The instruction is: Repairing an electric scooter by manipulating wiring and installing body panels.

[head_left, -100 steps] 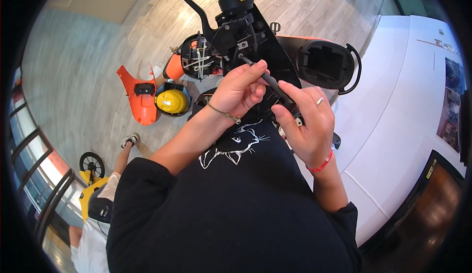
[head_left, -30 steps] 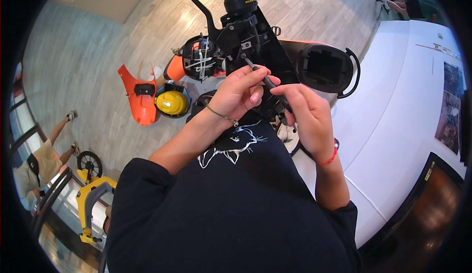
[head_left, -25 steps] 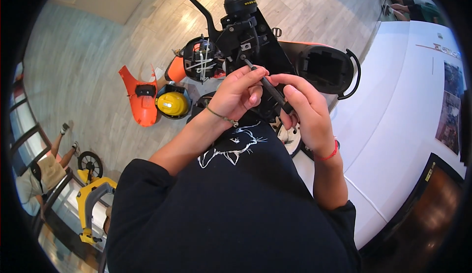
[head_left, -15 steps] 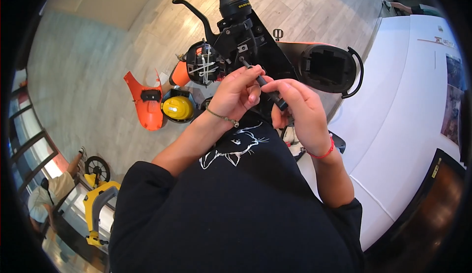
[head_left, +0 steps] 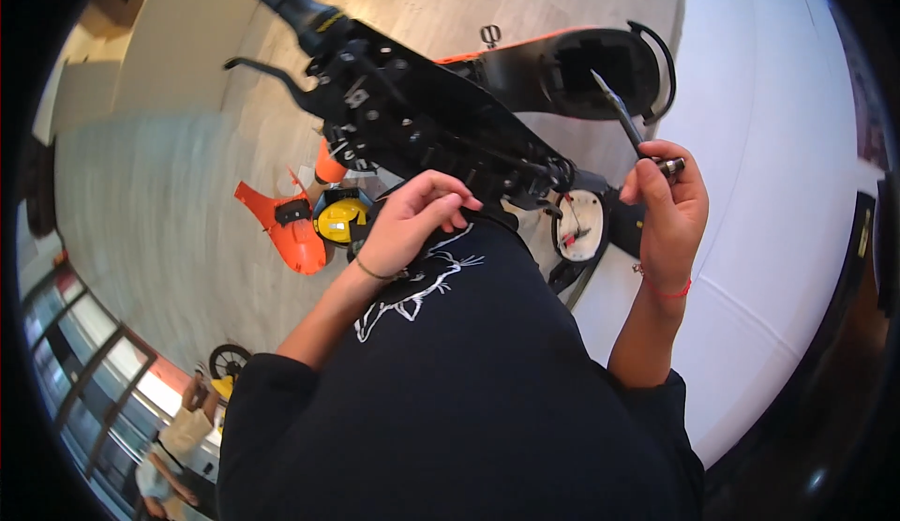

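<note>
One screwdriver (head_left: 626,120) sat clamped in your right hand (head_left: 667,210), tip toward eleven o'clock, clear of the handlebar assembly (head_left: 394,104); whether your curled left hand (head_left: 417,223) gripped anything, I couldn't tell. Good driving needed a squarely seated tip.

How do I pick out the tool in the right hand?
Start at the white surface along the right, then find the right hand with the red wristband in front of it. The slim tool slants up and left from that hand, its tip against the black oval shell. Unlike the curved black bar nearby, it is straight and pointed.
</note>
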The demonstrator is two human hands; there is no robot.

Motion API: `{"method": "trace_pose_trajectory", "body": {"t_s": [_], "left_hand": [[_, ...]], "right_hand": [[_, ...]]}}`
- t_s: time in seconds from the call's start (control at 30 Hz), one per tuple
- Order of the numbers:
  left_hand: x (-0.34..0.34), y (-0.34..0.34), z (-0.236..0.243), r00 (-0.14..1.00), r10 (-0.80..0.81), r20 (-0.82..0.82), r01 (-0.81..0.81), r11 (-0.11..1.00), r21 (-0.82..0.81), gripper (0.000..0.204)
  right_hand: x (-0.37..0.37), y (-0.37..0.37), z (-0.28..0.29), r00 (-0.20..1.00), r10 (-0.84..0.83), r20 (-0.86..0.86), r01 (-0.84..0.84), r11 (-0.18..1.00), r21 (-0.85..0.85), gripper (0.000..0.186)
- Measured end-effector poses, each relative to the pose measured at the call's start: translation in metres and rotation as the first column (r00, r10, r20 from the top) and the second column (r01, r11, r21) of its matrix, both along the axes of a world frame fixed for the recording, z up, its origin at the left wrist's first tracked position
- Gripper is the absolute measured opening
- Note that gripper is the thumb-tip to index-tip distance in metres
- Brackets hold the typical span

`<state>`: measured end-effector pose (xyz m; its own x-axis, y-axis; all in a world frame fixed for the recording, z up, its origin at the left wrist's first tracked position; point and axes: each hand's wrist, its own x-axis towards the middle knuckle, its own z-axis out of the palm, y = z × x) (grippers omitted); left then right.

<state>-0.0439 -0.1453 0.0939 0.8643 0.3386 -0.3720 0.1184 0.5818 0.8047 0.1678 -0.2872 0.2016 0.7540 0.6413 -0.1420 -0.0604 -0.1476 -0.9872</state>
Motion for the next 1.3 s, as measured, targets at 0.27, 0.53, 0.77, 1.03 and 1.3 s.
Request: {"method": "trace_pose_trajectory", "body": {"t_s": [0.27,0.53,0.77,1.03,1.3], "left_hand": [[0.015,-0.014,0.006,0.962,-0.161,-0.222,0.184,0.980,0.082,0.015],[0.041,-0.049,0.001,0.820,-0.380,-0.428,0.467,0.876,0.118,0.017],[0.035,-0.074,-0.014,0.663,-0.373,-0.649,0.596,0.787,0.157,0.017],[0.049,-0.092,-0.013,0.696,-0.217,-0.684,0.415,0.900,0.136,0.019],[0.073,-0.093,-0.020,0.715,-0.088,-0.694,0.275,0.947,0.163,0.021]], "right_hand": [[0.011,-0.124,-0.065,0.913,-0.396,-0.100,0.360,0.896,-0.260,0.016],[-0.020,-0.163,-0.111,0.849,-0.355,-0.391,0.252,0.923,-0.292,0.020],[-0.014,-0.192,-0.155,0.865,-0.198,-0.461,0.017,0.929,-0.369,0.018],[0.023,-0.248,-0.214,0.971,-0.211,-0.110,0.118,0.829,-0.546,0.025],[0.017,-0.278,-0.268,0.902,-0.371,-0.219,0.214,0.827,-0.520,0.025]]}}
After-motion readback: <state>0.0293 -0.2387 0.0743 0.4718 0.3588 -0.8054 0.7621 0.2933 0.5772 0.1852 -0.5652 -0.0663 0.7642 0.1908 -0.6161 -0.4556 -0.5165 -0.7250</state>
